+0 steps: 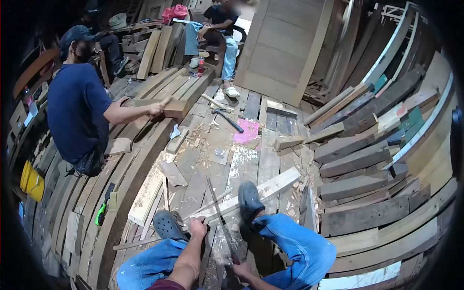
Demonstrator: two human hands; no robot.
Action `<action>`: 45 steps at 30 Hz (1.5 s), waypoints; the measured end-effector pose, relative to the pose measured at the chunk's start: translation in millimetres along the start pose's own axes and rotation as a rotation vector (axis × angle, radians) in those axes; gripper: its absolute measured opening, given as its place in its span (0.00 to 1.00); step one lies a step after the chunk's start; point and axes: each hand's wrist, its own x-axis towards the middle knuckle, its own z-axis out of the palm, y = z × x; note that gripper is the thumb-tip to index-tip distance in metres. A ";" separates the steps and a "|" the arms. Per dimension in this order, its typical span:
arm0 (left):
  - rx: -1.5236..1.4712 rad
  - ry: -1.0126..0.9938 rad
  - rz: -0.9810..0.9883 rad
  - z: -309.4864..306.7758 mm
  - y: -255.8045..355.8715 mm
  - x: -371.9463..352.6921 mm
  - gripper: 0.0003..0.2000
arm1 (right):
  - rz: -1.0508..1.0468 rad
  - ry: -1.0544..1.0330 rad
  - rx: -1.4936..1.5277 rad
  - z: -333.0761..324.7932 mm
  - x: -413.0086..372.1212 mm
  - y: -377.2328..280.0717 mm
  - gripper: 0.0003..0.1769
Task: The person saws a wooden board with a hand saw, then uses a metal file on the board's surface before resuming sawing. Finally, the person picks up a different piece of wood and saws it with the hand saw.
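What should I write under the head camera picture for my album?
Left hand at a pale board, right hand gripping a saw, between two clogs on a plank floor.

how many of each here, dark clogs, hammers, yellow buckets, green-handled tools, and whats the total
dark clogs: 2
hammer: 1
yellow bucket: 1
green-handled tool: 1
total: 5
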 end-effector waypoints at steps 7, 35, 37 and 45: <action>0.005 -0.085 -0.021 1.6 -11.0 14.4 0.14 | -0.090 0.061 -0.118 32.4 38.0 23.8 0.31; -0.115 0.126 -0.175 -0.1 10.7 14.7 0.10 | -0.271 0.010 -0.334 -5.3 -31.5 -21.6 0.17; -0.129 0.116 -0.179 9.9 5.0 18.4 0.10 | -0.233 0.014 -0.283 -5.0 -19.6 -8.0 0.16; -0.150 0.139 -0.179 21.8 -3.5 16.8 0.13 | -0.274 0.012 -0.129 -17.7 32.1 33.6 0.19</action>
